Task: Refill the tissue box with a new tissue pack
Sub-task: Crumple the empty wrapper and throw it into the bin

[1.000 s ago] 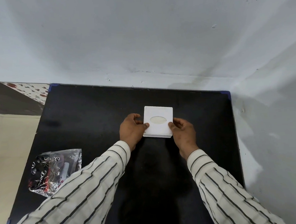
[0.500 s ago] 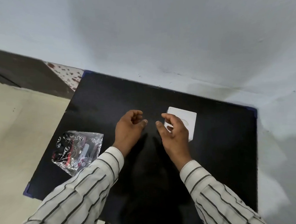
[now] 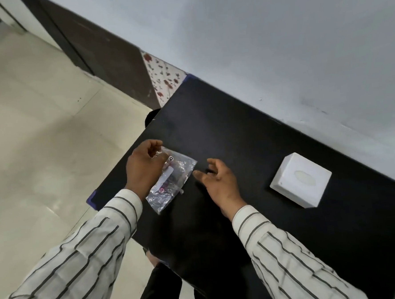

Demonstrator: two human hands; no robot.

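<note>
Two hands work over a black surface [image 3: 249,146] that sits against a pale wall [image 3: 277,40], with cream floor tiles [image 3: 40,135] off to the left of the left hand. Furthest left, the left hand [image 3: 144,166] is curled with its fingers together, pinching the upper corner of a clear crinkled tissue pack [image 3: 171,183]; the pack shows red and dark printing and a white label, and it runs from the fingertips down past the wrist, close to the surface's left edge. Whether the pack's lower end rests on the surface or is lifted clear cannot be told. A white sleeve with dark stripes [image 3: 83,260] covers that forearm. Just to the right of the pack, the right hand [image 3: 219,182] hovers with its fingers spread apart and slightly bent, holding nothing, its fingertips near the pack's right edge but not touching it. Its forearm wears the same striped sleeve. Well to the right of the right hand, apart from both hands, the white tissue box [image 3: 301,180] stands flat on the surface with its oval opening facing up, near the wall side. Dark trousers show below the surface's near edge, between the two forearms.
</note>
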